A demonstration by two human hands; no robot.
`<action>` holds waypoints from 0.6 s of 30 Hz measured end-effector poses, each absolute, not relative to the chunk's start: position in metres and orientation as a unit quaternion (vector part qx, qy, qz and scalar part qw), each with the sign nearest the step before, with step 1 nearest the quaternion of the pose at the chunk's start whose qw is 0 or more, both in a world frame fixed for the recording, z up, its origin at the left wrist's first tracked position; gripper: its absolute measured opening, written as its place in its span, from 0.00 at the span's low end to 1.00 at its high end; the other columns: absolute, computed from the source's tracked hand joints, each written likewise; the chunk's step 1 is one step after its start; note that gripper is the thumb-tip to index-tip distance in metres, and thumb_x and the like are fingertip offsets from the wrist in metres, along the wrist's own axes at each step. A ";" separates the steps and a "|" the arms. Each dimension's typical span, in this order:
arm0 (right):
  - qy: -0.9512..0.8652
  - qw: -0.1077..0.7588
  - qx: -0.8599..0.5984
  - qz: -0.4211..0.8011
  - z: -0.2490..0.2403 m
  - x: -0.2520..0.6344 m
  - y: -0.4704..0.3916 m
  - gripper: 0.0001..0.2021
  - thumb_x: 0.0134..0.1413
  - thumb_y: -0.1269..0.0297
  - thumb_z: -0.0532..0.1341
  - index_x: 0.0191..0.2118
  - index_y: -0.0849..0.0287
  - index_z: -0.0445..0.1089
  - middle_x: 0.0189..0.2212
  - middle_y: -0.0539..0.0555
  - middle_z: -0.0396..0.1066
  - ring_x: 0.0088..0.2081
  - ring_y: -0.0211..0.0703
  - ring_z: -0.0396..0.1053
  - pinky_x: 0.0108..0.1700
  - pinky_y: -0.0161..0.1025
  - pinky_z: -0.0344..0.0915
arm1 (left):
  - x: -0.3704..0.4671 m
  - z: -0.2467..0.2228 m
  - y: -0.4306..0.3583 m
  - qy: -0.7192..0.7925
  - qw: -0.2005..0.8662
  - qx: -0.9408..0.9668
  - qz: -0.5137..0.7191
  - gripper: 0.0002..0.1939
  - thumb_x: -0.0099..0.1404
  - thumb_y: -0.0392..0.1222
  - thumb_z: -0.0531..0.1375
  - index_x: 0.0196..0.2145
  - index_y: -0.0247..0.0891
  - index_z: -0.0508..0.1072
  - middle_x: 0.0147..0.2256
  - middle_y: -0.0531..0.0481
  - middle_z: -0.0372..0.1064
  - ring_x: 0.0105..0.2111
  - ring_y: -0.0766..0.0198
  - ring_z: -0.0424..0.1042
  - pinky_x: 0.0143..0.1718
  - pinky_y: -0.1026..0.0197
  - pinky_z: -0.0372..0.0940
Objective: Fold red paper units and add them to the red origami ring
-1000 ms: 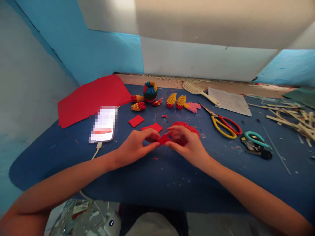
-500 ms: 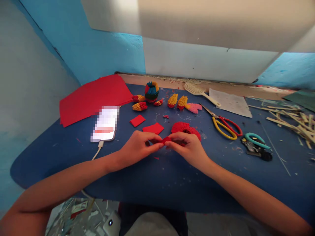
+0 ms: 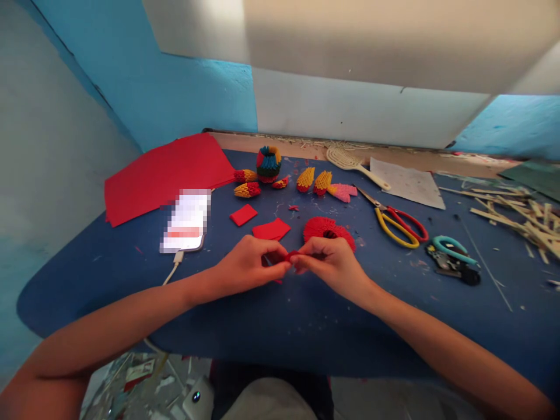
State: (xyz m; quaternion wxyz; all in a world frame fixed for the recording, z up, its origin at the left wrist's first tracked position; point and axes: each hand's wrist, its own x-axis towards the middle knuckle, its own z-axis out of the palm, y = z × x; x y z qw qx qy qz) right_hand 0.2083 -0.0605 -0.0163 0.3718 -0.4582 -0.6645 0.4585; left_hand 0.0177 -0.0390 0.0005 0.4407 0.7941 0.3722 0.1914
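Between my two hands is a small folded piece of red paper [image 3: 290, 255], mostly covered by fingers. My left hand [image 3: 256, 262] pinches its left end, thumb below. My right hand [image 3: 330, 261] pinches the other end, its fingertips nearly meeting the left ones. Just behind the hands lie a stack of red paper rectangles [image 3: 271, 229] and a smaller red stack [image 3: 244, 215]. A round red piece built of folded paper [image 3: 321, 226] sits behind my right hand, partly hidden by it.
Paper models, including a multicoloured pot [image 3: 268, 164], stand at the back. Large red sheets [image 3: 166, 175] and a charging phone [image 3: 186, 221] are left. On the right lie scissors [image 3: 396, 227], teal-handled pliers [image 3: 455, 259], a hairbrush [image 3: 350, 163] and wooden sticks [image 3: 525, 216].
My fingers have shifted on the red paper, so less of it shows between them. The objects on the table stay in place; the view has moved very slightly.
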 end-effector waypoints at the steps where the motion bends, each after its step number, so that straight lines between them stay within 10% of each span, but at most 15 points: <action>1: -0.671 0.369 -0.457 0.453 -0.016 0.209 -0.061 0.08 0.50 0.61 0.62 0.25 0.60 0.71 0.20 0.50 0.72 0.24 0.36 0.71 0.26 0.32 0.67 | 0.018 0.000 -0.039 0.365 0.447 0.798 0.173 0.09 0.61 0.41 0.57 0.31 0.32 0.73 0.25 0.50 0.73 0.24 0.69 0.71 0.26 0.69 0.63; 11: -0.660 0.423 -0.475 0.399 -0.014 0.204 -0.059 0.09 0.51 0.60 0.62 0.26 0.59 0.68 0.20 0.48 0.70 0.22 0.35 0.69 0.24 0.31 0.63 | 0.027 0.000 -0.042 0.358 0.292 0.870 0.174 0.09 0.66 0.36 0.48 0.29 0.35 0.63 0.26 0.52 0.64 0.25 0.67 0.62 0.27 0.65 0.56; 18: -0.766 0.486 -0.384 0.173 -0.016 0.210 -0.056 0.13 0.48 0.67 0.64 0.41 0.54 0.66 0.34 0.51 0.70 0.33 0.38 0.70 0.35 0.37 0.69 | 0.021 0.001 -0.036 0.377 0.543 0.699 0.271 0.11 0.63 0.44 0.54 0.30 0.34 0.70 0.28 0.51 0.69 0.28 0.67 0.67 0.29 0.66 0.61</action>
